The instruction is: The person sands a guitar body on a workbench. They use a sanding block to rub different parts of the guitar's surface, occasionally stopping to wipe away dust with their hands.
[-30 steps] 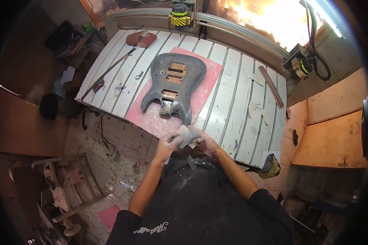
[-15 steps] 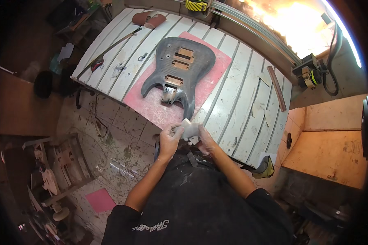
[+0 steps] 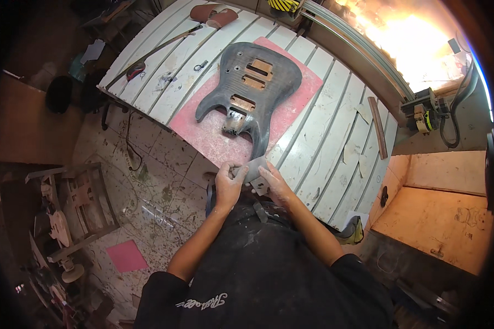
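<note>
Both hands are together at the table's near edge. My left hand (image 3: 230, 183) pinches a grey sheet, apparently sandpaper (image 3: 254, 170). My right hand (image 3: 274, 186) grips the same sheet from the other side, with a paler folded piece beneath it. Just beyond them lies a dark grey electric guitar body (image 3: 280, 88) with bare-wood cavities, flat on a pink, dust-covered board (image 3: 203, 142). The sheet partly overlaps the tip of the body's long horn; contact is unclear.
The white slatted table (image 3: 302, 164) carries a long tool (image 3: 164, 49), reddish-brown rolls (image 3: 222, 17), a wooden strip (image 3: 377, 126) and paper scraps. A machine rail (image 3: 357, 52) runs behind. A wooden frame (image 3: 88, 230) stands at lower left; an orange panel (image 3: 428, 219) is at right.
The view has shifted, so the table appears higher and slightly rightward. My fingers have turned the grey sheet, and my right thumb now lies over it.
</note>
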### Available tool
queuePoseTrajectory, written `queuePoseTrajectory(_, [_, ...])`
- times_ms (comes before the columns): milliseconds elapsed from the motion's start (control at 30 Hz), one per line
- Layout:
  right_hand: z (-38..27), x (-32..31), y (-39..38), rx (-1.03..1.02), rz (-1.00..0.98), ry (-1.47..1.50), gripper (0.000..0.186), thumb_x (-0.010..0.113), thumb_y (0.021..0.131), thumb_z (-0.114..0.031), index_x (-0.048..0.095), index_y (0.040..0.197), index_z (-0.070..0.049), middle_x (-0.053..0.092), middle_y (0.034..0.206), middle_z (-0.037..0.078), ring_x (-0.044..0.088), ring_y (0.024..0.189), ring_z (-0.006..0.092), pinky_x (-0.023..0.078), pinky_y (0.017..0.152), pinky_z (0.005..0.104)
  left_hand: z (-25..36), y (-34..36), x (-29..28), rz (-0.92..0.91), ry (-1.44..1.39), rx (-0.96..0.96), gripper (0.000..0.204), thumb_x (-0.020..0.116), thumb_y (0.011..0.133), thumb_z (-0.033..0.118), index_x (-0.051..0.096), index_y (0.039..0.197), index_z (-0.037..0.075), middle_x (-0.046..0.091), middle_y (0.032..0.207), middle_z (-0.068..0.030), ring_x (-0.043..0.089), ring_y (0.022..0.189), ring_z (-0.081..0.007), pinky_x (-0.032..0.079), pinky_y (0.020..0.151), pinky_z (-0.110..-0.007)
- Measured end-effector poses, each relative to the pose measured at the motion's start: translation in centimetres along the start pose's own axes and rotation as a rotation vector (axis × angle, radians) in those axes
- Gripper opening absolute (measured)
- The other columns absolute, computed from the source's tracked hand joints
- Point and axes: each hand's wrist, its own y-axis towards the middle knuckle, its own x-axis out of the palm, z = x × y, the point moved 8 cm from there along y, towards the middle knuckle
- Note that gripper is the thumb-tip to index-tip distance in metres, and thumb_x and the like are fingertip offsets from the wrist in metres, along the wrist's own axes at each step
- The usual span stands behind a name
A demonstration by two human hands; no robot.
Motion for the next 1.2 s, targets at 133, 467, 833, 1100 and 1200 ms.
queuePoseTrajectory(133, [1.2, -1.8, 1.2, -0.007, 0.082, 0.179, 0.045, 0.054, 0.112, -0.041, 0.056, 0.140, -0.005, 0.071, 0.116, 0.011, 0.073, 0.095, 0.0190, 0.063, 0.075, 0.0354, -0.4, 1.2, 0.3, -0.054, 0.030, 0.078, 0.025, 0.081, 0.094, 0.012, 0.072, 0.112, -0.003, 0.076, 0.097, -0.0085, 0.070, 0.089, -0.0123, 0.057, 0.078, -0.029])
queuePoseTrajectory(467, [1.9, -3.1, 1.3, 0.085, 0.159, 0.233, 0.046, 0.053, 0.110, -0.044, 0.061, 0.133, -0.005, 0.072, 0.109, 0.009, 0.073, 0.084, 0.0195, 0.062, 0.066, 0.0349, 1.6, 1.9, 1.7, -0.130, 0.153, 0.135, 0.026, 0.085, 0.090, 0.015, 0.076, 0.107, -0.003, 0.077, 0.099, -0.0108, 0.069, 0.090, -0.0147, 0.055, 0.082, -0.031])
queuePoseTrajectory(833, [-2.5, 0.4, -0.1, 0.181, -0.045, 0.446, 0.057, 0.050, 0.110, -0.045, 0.053, 0.146, -0.001, 0.069, 0.127, 0.018, 0.073, 0.103, 0.0285, 0.064, 0.085, 0.0418, 1.8, 5.3, 1.3, -0.347, 0.042, 0.040, 0.052, 0.096, 0.076, 0.025, 0.073, 0.116, 0.001, 0.070, 0.103, -0.0029, 0.067, 0.097, -0.0152, 0.055, 0.087, -0.033])
queuePoseTrajectory(1100, [-4.1, -1.1, 1.4, 0.026, -0.109, 0.131, 0.059, 0.070, 0.102, -0.032, 0.049, 0.150, -0.004, 0.072, 0.118, 0.021, 0.073, 0.108, 0.0289, 0.062, 0.087, 0.0368, 8.3, 9.5, 1.7, -0.587, 0.477, 0.361, 0.072, 0.100, 0.060, 0.040, 0.074, 0.118, 0.004, 0.073, 0.113, -0.0155, 0.071, 0.107, -0.0294, 0.055, 0.094, -0.039])
queuePoseTrajectory(1200, [-5.2, -4.4, 3.8, -0.246, 0.295, -0.274, 0.045, 0.076, 0.099, -0.024, 0.062, 0.135, -0.001, 0.073, 0.113, 0.017, 0.073, 0.101, 0.0257, 0.060, 0.085, 0.0368, 9.8, 14.9, 1.8, -0.381, 0.648, 0.415, 0.050, 0.089, 0.079, 0.038, 0.075, 0.115, 0.006, 0.073, 0.114, -0.0157, 0.068, 0.111, -0.0325, 0.053, 0.098, -0.043])
